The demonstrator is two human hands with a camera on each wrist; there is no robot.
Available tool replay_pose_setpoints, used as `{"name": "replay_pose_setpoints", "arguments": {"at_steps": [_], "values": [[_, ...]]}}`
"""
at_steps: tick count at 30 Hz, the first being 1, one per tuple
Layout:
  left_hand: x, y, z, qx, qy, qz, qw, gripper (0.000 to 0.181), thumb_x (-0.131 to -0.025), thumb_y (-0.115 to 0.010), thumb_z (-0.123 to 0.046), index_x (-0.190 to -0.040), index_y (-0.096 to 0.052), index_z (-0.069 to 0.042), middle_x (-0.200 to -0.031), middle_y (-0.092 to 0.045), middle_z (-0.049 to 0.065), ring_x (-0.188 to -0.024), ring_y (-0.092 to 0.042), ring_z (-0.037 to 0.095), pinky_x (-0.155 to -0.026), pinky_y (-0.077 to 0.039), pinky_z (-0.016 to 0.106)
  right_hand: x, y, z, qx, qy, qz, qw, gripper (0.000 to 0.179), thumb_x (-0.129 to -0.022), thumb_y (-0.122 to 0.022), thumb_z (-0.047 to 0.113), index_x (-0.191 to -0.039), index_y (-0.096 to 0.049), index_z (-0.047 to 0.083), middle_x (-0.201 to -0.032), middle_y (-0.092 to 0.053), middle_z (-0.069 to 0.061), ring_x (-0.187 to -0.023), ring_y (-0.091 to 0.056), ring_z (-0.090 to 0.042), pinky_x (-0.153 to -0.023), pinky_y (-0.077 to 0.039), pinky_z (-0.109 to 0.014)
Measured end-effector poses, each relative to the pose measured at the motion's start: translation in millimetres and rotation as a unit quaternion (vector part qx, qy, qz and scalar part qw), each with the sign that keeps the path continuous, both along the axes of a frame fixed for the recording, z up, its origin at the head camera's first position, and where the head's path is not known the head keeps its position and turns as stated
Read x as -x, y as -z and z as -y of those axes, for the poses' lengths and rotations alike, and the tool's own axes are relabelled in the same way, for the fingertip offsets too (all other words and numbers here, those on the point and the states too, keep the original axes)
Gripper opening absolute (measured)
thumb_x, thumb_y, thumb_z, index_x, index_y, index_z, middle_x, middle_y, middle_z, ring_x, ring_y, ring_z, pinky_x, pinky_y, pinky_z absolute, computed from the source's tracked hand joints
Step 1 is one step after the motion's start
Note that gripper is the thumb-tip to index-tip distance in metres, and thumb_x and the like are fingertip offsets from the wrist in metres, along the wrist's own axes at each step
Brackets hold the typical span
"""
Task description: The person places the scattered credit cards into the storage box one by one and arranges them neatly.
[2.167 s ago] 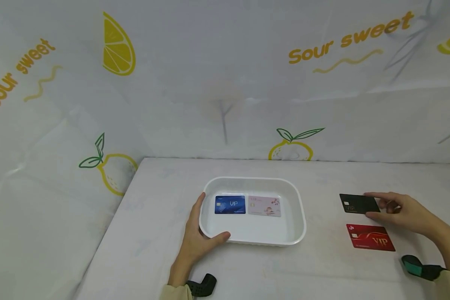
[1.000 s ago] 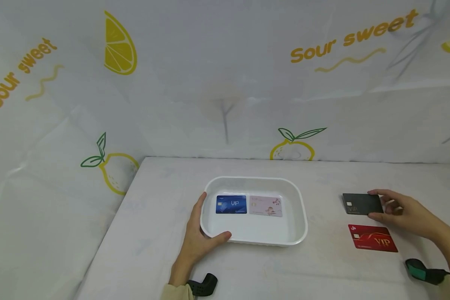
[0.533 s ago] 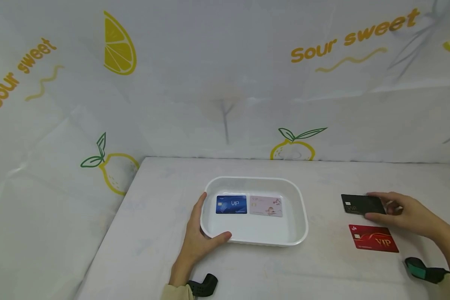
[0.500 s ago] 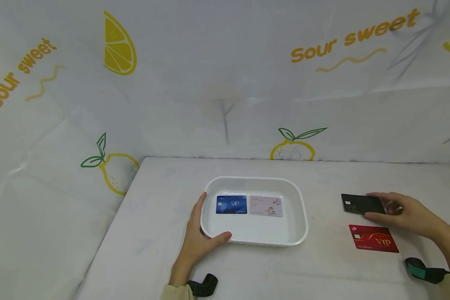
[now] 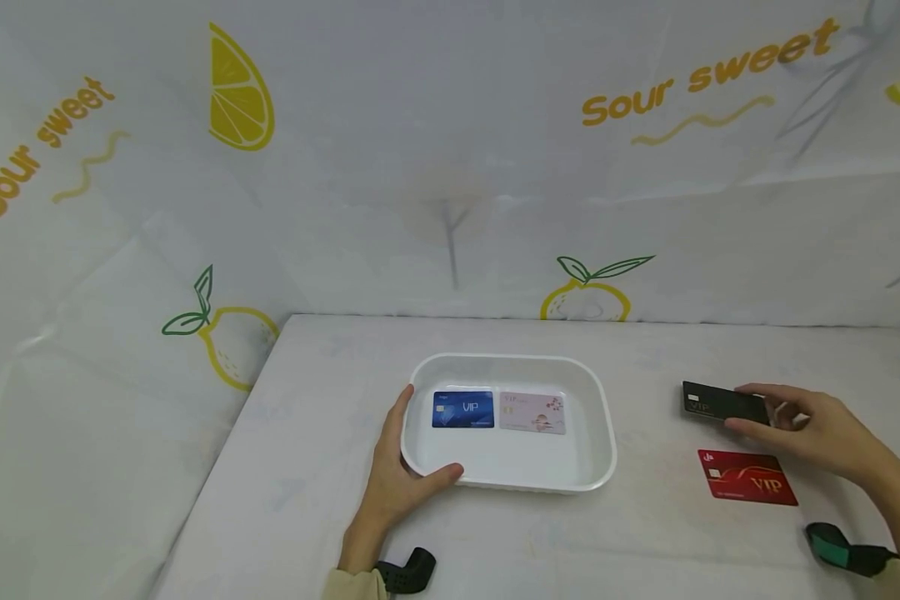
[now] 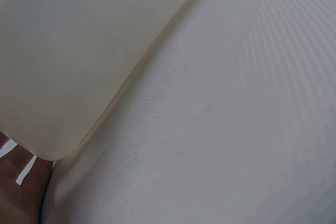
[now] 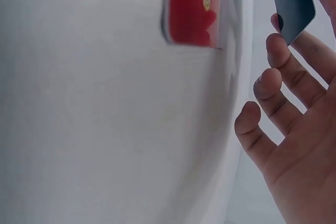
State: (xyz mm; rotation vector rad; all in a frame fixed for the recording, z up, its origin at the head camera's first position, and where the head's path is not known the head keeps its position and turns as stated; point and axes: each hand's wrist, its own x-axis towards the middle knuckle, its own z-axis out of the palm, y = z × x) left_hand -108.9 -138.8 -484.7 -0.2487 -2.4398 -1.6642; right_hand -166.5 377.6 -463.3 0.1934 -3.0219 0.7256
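In the head view my right hand [image 5: 810, 429] pinches a black VIP card [image 5: 723, 402] between thumb and fingers, tilted and raised a little, with shadow under its left end. The right wrist view shows the dark card [image 7: 295, 6] at the fingertips, the other fingers loosely bent. Just in front lies a red VIP card [image 5: 747, 477] on the table. My left hand [image 5: 396, 479] holds the left front corner of a white tray [image 5: 510, 465], thumb at the front rim and fingers along the left side. Inside are a blue VIP card [image 5: 462, 410] and a pink card [image 5: 532, 413], side by side.
A white cloth covers the table [image 5: 285, 500]. Behind it hangs a white backdrop [image 5: 390, 150] printed with lemons and lettering. Black devices are worn at the left wrist [image 5: 408, 572] and right wrist [image 5: 847, 550].
The black card, seen flatter before, has tilted and its left end has risen, with my right thumb shifting slightly up and left. My left hand, the tray and the other cards have stayed put.
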Motion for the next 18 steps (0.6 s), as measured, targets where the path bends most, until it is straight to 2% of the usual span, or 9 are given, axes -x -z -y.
{"name": "replay_pose_setpoints", "arguments": {"at_steps": [8,18], "values": [[-0.1,-0.8,0.1,-0.004,-0.001,0.000,1.0000,0.119,-0.067,-0.091,-0.030,-0.164,-0.023,-0.022,-0.165,-0.037,0.009,-0.142,-0.049,0.029,-0.111,-0.045,0.049,-4.4,-6.3,9.9,0.022,-0.021,-0.024,0.9993,0.060,-0.078,-0.089,0.027,-0.126,-0.066,-0.001,-0.083,-0.048,0.000,-0.071,-0.039,0.000,-0.057,-0.034,-0.022],[-0.4,-0.6,-0.1,-0.005,-0.002,0.006,1.0000,0.119,-0.066,-0.091,-0.032,-0.164,-0.023,-0.024,-0.165,-0.037,0.008,-0.143,-0.047,0.029,-0.112,-0.043,0.053,-5.1,-18.4,26.2,0.031,-0.033,-0.035,0.9984,0.056,-0.077,-0.090,0.028,-0.123,-0.069,0.004,-0.082,-0.047,0.001,-0.071,-0.040,-0.002,-0.055,-0.034,-0.024]]}}
